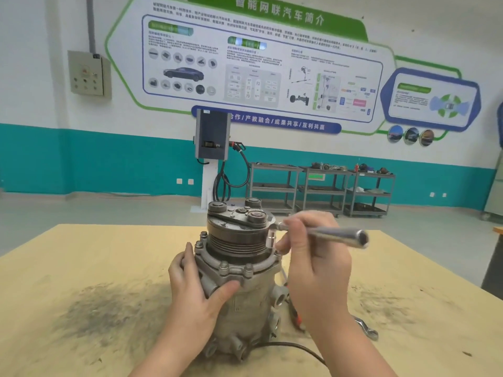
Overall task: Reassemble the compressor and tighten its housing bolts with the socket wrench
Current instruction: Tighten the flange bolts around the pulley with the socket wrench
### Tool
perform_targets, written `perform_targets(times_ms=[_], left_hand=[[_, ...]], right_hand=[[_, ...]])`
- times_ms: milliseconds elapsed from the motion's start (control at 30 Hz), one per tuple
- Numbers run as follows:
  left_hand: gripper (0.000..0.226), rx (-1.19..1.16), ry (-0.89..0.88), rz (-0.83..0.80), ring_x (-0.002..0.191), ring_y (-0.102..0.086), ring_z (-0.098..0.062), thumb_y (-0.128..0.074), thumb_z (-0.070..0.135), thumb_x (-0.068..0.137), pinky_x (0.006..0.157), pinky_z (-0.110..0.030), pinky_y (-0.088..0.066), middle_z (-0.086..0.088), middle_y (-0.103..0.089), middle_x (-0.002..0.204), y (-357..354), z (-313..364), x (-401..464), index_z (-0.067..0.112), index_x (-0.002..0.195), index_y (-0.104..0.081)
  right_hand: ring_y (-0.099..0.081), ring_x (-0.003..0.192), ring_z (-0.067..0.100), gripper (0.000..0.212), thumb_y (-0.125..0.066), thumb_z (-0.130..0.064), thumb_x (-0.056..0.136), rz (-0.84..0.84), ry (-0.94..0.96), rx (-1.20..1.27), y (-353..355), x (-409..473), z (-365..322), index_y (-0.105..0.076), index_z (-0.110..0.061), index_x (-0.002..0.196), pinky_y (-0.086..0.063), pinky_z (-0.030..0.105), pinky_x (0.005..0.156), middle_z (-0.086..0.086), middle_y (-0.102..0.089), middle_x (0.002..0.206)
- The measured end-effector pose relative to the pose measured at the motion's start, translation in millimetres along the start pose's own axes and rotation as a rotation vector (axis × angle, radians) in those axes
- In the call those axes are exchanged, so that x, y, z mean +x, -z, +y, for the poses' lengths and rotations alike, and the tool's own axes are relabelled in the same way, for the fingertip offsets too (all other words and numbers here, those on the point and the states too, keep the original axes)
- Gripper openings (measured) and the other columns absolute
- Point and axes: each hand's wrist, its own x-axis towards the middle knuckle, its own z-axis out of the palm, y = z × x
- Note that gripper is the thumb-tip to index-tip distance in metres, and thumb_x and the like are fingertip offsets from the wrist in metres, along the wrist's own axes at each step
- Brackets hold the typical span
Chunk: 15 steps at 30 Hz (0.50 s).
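Note:
The grey metal compressor [245,303] stands upright in the middle of the wooden table [81,268], its dark pulley and clutch plate [236,229] on top. Several housing bolts [223,265] ring the flange below the pulley. My left hand [196,295] grips the housing from the left, thumb across its front. In my right hand [315,268] is the chrome socket wrench [326,234], its handle pointing right. The wrench's socket [270,238] points down at the right side of the flange, beside the pulley; the bolt beneath it is hidden.
A combination wrench [366,329] and a red-handled tool [298,318] lie on the table right of the compressor. A black cable [294,346] runs from its base toward me. Dark grime stains the tabletop. Shelving carts [321,189] and a wall charger [213,134] stand far behind.

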Motion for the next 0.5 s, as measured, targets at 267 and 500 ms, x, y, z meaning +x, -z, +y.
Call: perform_targets(times_ms=[267,500], left_hand=[[0.122,0.026,-0.018,-0.038,0.127,-0.013,0.016,-0.056,0.077,0.061,0.11,-0.018,-0.011,0.03,-0.003,0.149,6.7,-7.8,6.2,0.031,0.155,0.007],[0.125,0.018,-0.033,-0.039,0.129,-0.022,0.01,-0.053,0.091,0.058,0.106,-0.012,-0.018,0.028,-0.014,0.141,7.6,-7.1,6.7,0.03,0.156,-0.004]], right_hand=[[-0.045,0.037,0.014,0.023,-0.036,0.0,0.1,0.346,-0.812,0.524,11.5,25.9,36.4,-0.042,-0.022,0.101,-0.038,0.025,0.042,0.001,-0.065,0.058],[-0.035,0.037,0.015,0.02,-0.032,0.002,0.093,0.285,-1.011,0.663,7.1,37.2,58.9,-0.045,-0.012,0.096,-0.029,0.022,0.038,0.005,-0.055,0.054]])
